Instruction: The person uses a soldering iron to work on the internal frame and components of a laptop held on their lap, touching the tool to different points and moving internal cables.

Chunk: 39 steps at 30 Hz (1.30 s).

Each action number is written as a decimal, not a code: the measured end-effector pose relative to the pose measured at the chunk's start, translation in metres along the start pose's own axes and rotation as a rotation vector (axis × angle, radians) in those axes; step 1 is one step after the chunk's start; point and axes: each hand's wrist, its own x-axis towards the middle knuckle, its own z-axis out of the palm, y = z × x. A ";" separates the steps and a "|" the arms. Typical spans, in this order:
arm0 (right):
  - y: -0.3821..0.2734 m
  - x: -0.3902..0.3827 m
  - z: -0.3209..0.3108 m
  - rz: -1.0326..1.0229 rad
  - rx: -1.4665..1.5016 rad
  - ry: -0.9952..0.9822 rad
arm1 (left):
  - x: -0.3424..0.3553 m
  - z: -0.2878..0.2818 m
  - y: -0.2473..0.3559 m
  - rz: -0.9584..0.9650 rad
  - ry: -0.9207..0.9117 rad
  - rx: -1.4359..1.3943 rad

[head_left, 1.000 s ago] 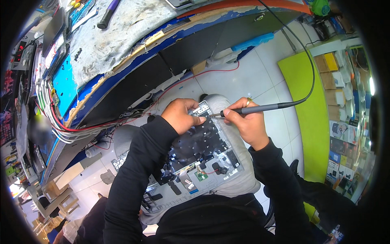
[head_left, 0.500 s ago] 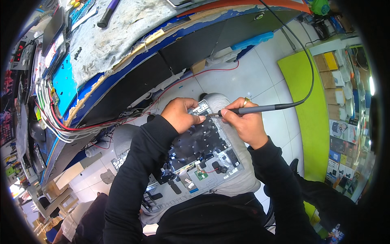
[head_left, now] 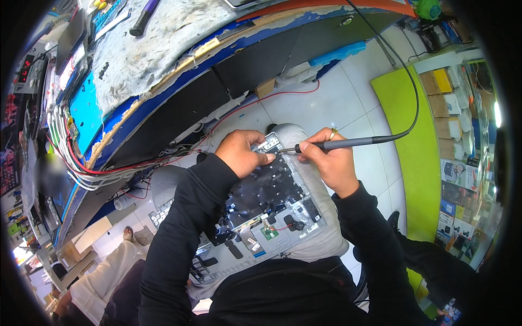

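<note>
An opened laptop chassis (head_left: 263,190) lies tilted across my lap, its inner side up, with a black sheet over most of it. A small green circuit board (head_left: 269,233) with thin wires sits on its nearer part. My left hand (head_left: 239,155) grips the chassis by its far edge, thumb on the inner face. My right hand (head_left: 333,167) holds a soldering iron (head_left: 353,143) like a pen. The iron's thin tip points left at the far corner, close to my left thumb; whether it touches the chassis I cannot tell.
The iron's black cable (head_left: 417,92) loops up to the right. Ahead stands a workbench with a grey cloth (head_left: 157,49); bundled cables (head_left: 103,174) hang at its left. A green-edged display case (head_left: 416,185) stands right. Another person's leg (head_left: 111,274) is at lower left.
My right hand and the iron have shifted slightly right, with the tip a little higher. My left hand keeps its place. At lower left, the other person's leg and foot have come further into view.
</note>
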 end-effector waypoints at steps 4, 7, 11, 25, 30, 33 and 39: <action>0.000 0.000 0.002 0.000 -0.002 -0.037 | 0.001 0.001 -0.005 0.025 0.020 -0.012; -0.001 0.001 0.001 -0.017 -0.057 -0.035 | 0.002 0.002 -0.007 0.023 0.029 -0.041; 0.000 0.000 -0.001 -0.017 -0.029 -0.028 | 0.001 0.000 0.000 -0.008 -0.011 0.006; -0.001 -0.001 -0.002 -0.040 0.040 0.025 | 0.001 0.001 -0.005 0.028 0.000 -0.055; -0.010 0.000 -0.007 -0.028 0.108 0.086 | -0.007 -0.002 -0.006 0.078 0.022 0.092; -0.008 0.002 -0.010 -0.012 0.158 0.087 | -0.024 -0.013 -0.013 0.121 0.023 0.143; -0.003 0.004 -0.016 0.058 0.261 0.044 | -0.063 -0.039 -0.034 -0.015 -0.057 0.066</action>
